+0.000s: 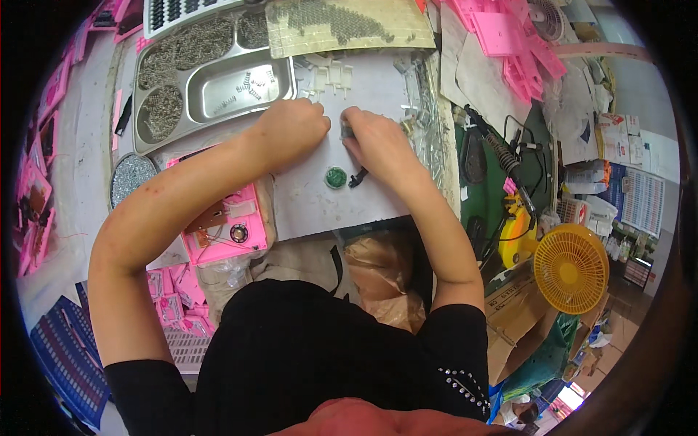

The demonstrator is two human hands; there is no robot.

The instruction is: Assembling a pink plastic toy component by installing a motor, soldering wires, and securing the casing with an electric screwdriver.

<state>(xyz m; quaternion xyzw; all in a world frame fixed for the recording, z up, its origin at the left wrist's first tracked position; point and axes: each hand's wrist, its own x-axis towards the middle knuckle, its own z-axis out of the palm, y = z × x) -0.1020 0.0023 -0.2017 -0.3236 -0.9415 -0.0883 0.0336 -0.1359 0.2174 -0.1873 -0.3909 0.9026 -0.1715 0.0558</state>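
Observation:
My left hand (294, 129) is closed in a fist above the white work sheet; whatever its fingers hold, if anything, is hidden. Just across from it, my right hand (378, 142) pinches a small greyish piece (346, 131) between thumb and fingers. Below the hands sits a small round dish of green material (335, 177), with a little black part (357, 178) beside it. White plastic parts (336, 76) lie beyond the hands. Under my left forearm is a pink casing (251, 211) with a round metal component and wires.
A metal compartment tray (289, 69) of small springs stands at the back left. A bowl of small metal pieces (132, 174) is left of my forearm. A spring-like cord (502, 149) and a yellow fan (571, 269) are at the right. Pink parts (502, 33) pile up behind.

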